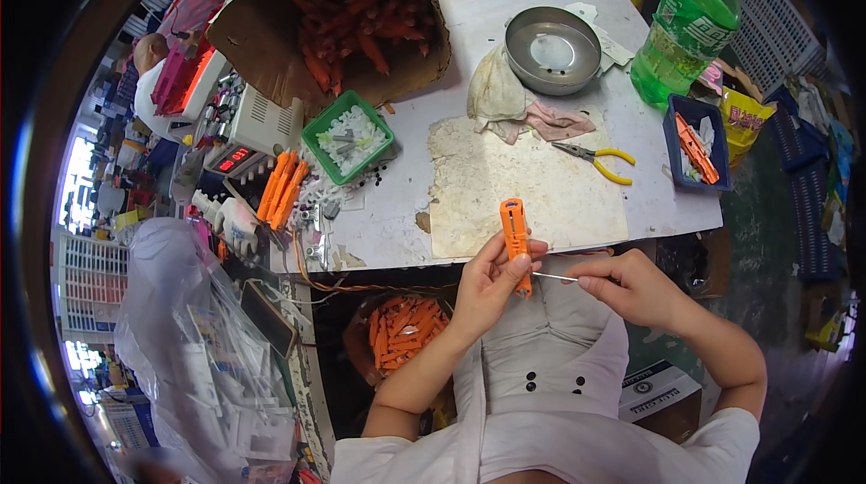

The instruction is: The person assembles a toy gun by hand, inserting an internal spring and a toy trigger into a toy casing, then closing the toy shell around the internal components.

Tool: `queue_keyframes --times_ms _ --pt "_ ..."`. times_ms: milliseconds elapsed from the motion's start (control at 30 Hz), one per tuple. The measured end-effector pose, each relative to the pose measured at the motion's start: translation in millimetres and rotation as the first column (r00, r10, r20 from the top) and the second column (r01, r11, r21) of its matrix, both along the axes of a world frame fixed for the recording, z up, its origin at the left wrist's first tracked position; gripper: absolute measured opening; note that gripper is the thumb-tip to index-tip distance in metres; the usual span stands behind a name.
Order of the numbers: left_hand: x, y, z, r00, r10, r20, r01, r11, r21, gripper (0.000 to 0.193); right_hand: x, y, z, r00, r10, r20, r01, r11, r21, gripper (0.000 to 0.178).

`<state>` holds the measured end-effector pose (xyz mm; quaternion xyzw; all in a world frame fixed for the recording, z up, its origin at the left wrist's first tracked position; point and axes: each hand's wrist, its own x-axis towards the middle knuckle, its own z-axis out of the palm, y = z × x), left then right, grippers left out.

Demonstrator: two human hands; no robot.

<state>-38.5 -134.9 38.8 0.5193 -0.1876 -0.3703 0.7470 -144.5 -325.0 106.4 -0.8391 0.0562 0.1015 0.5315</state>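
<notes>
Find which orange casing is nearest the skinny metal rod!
The orange casing in the left grip: its lower end is by the metal rod, while the others lie farther away.

The white counter (401, 222) bears a stained sheet (505, 173), with pliers (594, 156) on its right part and 2 rags (494, 92) at its far edge. Beyond sits a metal bowl (586, 58); a green tray (363, 168) and cardboard box (253, 42) stand left.

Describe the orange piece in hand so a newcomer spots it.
Find the white table, then the left hand at its near edge. The slim orange piece there is the only one held, a thin metal tool beside its lower end.
</notes>
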Motion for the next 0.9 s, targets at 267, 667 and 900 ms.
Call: queue_keyframes --times_ms 267,667,900 --pt "-2 -1 -6 0.998 0.008 -0.056 -0.005 0.998 0.059 0.046 -22 17 -2 0.824 0.507 0.253 -0.067 0.530 -0.845 0.042" --pt "-1 -6 -10 0.994 0.054 -0.094 -0.062 0.994 -0.086 0.046 -17 4 -12 0.994 -0.004 0.109 0.017 0.993 -0.116 0.019" --pt "0 -12 -17 0.996 -0.011 -0.084 -0.002 0.987 -0.160 0.039 -1 -14 -17 0.988 0.075 -0.135 -0.065 0.995 0.078 0.021"
